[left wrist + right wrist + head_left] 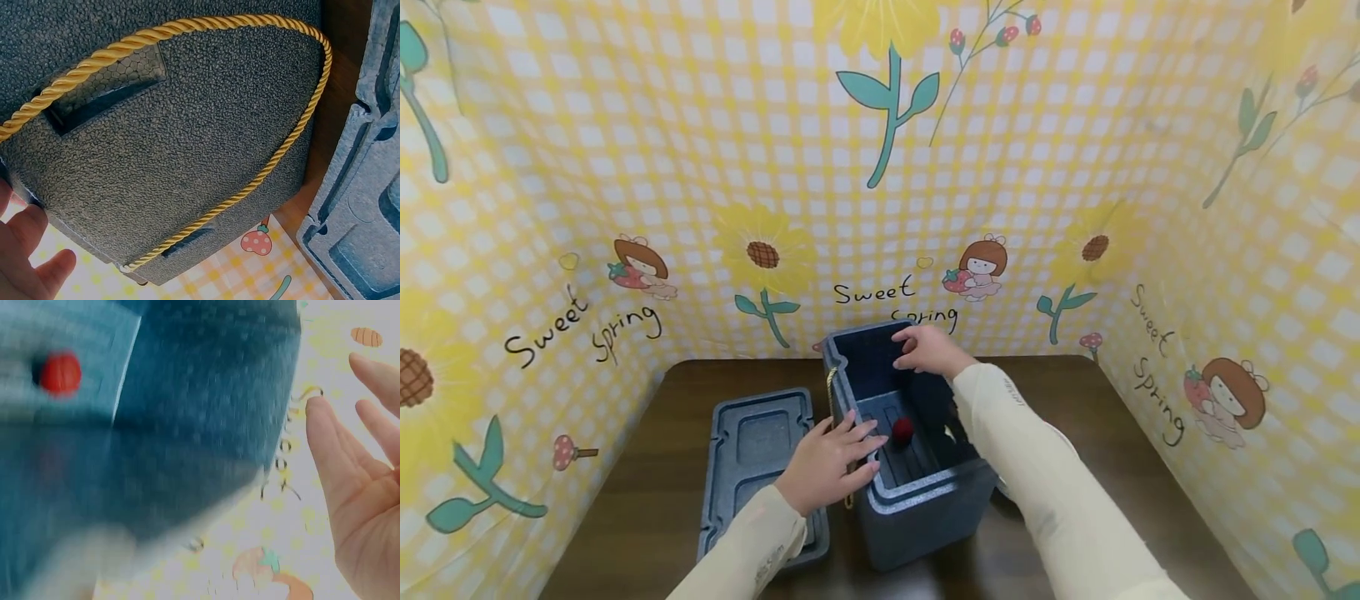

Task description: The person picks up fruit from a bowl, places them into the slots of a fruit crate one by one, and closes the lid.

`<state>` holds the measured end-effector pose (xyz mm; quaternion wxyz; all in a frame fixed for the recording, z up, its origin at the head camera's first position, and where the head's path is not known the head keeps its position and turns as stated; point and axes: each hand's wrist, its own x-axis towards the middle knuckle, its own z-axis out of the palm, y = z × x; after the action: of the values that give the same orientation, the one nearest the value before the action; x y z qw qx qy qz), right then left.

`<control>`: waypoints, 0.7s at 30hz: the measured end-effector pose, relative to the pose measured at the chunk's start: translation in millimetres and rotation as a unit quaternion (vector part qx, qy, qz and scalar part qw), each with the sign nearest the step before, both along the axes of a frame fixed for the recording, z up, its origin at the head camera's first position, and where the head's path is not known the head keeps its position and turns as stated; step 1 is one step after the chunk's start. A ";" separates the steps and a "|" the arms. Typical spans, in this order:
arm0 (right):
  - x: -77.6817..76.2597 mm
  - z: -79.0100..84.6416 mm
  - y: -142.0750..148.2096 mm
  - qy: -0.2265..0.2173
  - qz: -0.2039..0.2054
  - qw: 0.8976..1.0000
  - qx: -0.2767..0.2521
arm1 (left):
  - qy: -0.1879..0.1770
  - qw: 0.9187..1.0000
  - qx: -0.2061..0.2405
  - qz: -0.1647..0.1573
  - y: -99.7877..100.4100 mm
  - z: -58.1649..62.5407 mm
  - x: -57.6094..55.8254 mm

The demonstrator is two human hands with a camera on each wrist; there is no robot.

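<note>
A dark grey foam box [925, 517] stands lidless on the table, and a red ball [902, 431] lies on its floor. My left hand [827, 462] rests on the box's left rim with its fingers spread. A gold twisted rope [250, 187] loops along that side of the box, past a recessed slot in the wall. Over the far end of the box opening is my right hand [932, 350], its fingers loosely bent and nothing in them. The right wrist view, partly blurred, shows the ball [60, 374] inside the box and the right hand [365, 487] beyond the rim.
The box's grey lid [771, 437] lies on the brown table [640, 483] to the left. Part of a rounded object [1009, 492] shows at the box's right, mostly hidden by the right sleeve. A yellow checked cloth [820, 167] hangs behind and along both sides.
</note>
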<state>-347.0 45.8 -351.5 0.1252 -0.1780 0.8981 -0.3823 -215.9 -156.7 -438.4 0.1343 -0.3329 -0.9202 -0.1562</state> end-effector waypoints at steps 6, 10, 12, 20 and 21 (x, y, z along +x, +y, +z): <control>4.0 4.7 45.5 0.025 0.007 1.000 0.009 | -0.007 1.000 0.002 0.000 -0.4 0.7 0.7; 7.1 2.5 80.8 0.030 -0.021 0.999 -0.007 | -0.013 1.000 0.002 0.005 -1.0 0.6 0.9; 9.7 -1.1 99.4 0.038 -0.034 0.999 -0.011 | -0.019 1.000 0.003 0.008 -0.9 1.2 0.9; 31.8 -42.1 167.0 0.045 -0.087 0.995 0.004 | -0.024 1.000 0.001 0.003 1.1 -0.4 0.2; 35.1 -47.7 173.6 0.044 -0.095 0.994 0.010 | -0.022 1.000 -0.001 0.003 1.3 -0.7 0.2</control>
<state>-311.9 219.4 -399.2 0.0506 -0.1076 0.9192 -0.3754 -215.7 -155.3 -439.2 0.1146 -0.3265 -0.9241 -0.1623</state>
